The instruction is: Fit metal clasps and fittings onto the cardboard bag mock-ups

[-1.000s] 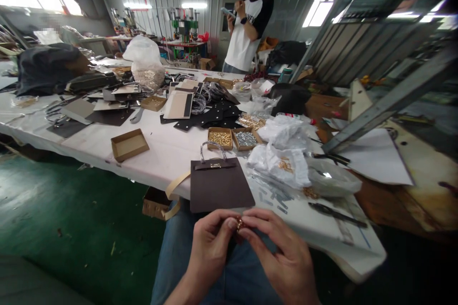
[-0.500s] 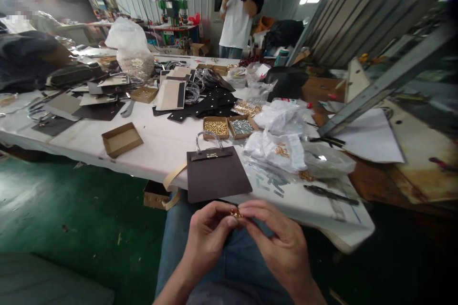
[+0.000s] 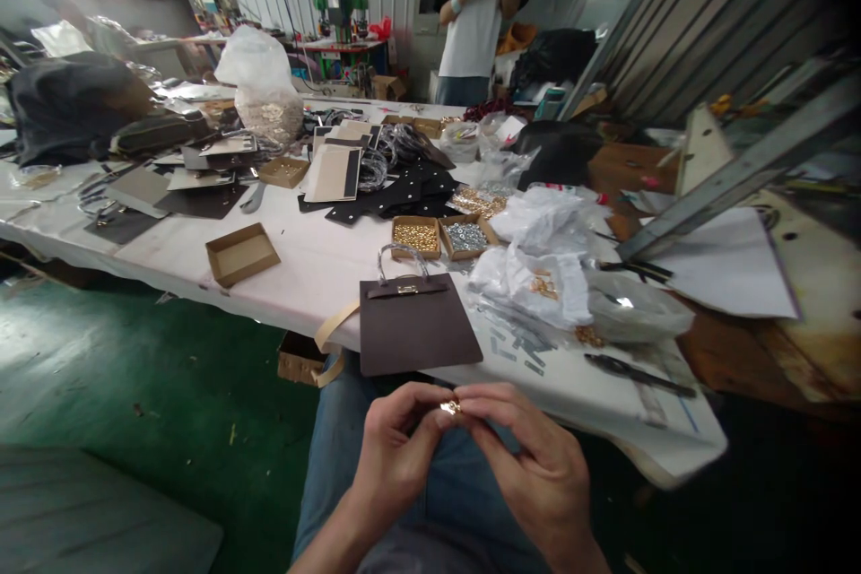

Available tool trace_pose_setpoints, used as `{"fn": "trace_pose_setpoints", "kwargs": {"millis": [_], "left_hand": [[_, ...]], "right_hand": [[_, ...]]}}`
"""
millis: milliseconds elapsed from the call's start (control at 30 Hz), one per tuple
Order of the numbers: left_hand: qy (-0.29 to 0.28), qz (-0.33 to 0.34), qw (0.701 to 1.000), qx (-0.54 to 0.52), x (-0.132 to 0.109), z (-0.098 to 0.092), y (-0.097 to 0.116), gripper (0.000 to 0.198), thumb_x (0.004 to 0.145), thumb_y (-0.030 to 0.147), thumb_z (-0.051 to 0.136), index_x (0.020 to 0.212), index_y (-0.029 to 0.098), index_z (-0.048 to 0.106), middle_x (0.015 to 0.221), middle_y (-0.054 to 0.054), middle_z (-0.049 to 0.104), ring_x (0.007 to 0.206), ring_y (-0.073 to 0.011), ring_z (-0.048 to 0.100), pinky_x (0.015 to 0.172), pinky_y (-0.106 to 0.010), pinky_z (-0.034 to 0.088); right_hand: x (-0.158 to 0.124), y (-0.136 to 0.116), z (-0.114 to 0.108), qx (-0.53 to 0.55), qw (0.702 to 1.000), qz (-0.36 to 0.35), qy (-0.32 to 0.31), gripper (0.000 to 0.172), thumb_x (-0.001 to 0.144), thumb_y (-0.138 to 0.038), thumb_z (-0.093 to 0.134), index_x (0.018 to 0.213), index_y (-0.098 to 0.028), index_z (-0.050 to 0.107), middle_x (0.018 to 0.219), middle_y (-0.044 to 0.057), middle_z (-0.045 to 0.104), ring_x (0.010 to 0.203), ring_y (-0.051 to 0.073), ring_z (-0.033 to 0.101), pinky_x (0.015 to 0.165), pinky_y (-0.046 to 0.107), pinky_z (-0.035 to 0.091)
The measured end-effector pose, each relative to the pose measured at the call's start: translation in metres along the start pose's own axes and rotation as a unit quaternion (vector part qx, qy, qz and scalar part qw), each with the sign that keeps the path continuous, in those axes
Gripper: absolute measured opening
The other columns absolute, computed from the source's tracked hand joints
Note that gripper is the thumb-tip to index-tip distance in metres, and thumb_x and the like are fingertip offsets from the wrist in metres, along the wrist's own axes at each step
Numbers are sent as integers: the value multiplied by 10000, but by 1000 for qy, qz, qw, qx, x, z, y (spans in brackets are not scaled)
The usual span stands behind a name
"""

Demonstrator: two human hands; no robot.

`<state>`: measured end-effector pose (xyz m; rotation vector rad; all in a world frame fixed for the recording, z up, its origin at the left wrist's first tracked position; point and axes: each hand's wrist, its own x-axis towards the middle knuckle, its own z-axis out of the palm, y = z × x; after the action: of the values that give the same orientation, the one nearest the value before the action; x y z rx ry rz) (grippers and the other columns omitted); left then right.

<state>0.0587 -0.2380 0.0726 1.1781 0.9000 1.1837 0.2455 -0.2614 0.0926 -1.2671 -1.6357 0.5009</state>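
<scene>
Between my fingertips, over my lap, is a small shiny gold metal fitting (image 3: 450, 408). My left hand (image 3: 400, 439) pinches it from the left with thumb and index finger. My right hand (image 3: 528, 457) pinches it from the other side, its fingers partly covering it. The fitting's exact kind is too small to make out. Just beyond my hands, a dark brown handbag panel (image 3: 421, 332) lies at the table's front edge. It has a wrapped handle (image 3: 402, 251) and a metal clasp (image 3: 407, 290).
Past the panel stand boxes of gold pieces (image 3: 415, 238) and silver pieces (image 3: 466, 237). An open cardboard box (image 3: 243, 256) sits to the left. Metal strips (image 3: 521, 345), plastic bags (image 3: 538, 282) and a dark tool (image 3: 639, 373) lie right. A person (image 3: 477, 18) stands behind the table.
The gold fitting has turned a little between my fingertips, which still hold it. The whole view has shifted slightly, so the table appears further right. The standing person's hands have moved a little.
</scene>
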Motion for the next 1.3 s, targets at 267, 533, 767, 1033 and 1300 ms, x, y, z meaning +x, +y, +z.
{"fn": "trace_pose_setpoints", "kwargs": {"millis": [267,533,767,1033,1300], "left_hand": [[-2,-28,999,-20,-4,1,-6,203,1059,342,805,1125,154,839,1056,-111,873,961,-234,837,867,-282,653],[-5,-50,998,-24,-8,-6,-11,247,1054,381,814,1125,146,844,1066,-122,868,951,-229,817,864,-286,636],[-12,-49,998,-23,-9,-12,-18,246,1073,385,787,1160,169,864,1116,-117,867,1016,-251,815,927,-322,638],[-27,28,999,-3,-4,-11,-15,156,1078,302,778,1143,197,874,1086,-100,834,1003,-236,776,925,-329,613],[-24,52,998,16,-9,-6,-17,146,1089,257,748,1160,212,868,1086,-90,837,1005,-234,779,900,-325,617]], "right_hand": [[-2,-2,0,-19,999,8,-42,160,1079,-149,686,1052,-286,763,1185,49,825,1107,224,803,992,333,646],[-10,3,6,-59,996,-25,-65,169,1082,-143,697,1123,-297,754,1204,42,827,1134,220,798,1026,347,631],[-4,5,-14,-6,994,45,-100,191,1057,-271,785,1241,-315,809,1228,31,849,1060,221,830,954,301,673],[-1,4,-14,0,996,34,-82,130,1094,-260,724,1159,-306,827,1121,34,834,1026,224,813,916,291,645],[-2,4,-10,-8,995,46,-84,74,1087,-262,740,1131,-294,789,1069,30,813,964,212,795,862,284,624]]}}
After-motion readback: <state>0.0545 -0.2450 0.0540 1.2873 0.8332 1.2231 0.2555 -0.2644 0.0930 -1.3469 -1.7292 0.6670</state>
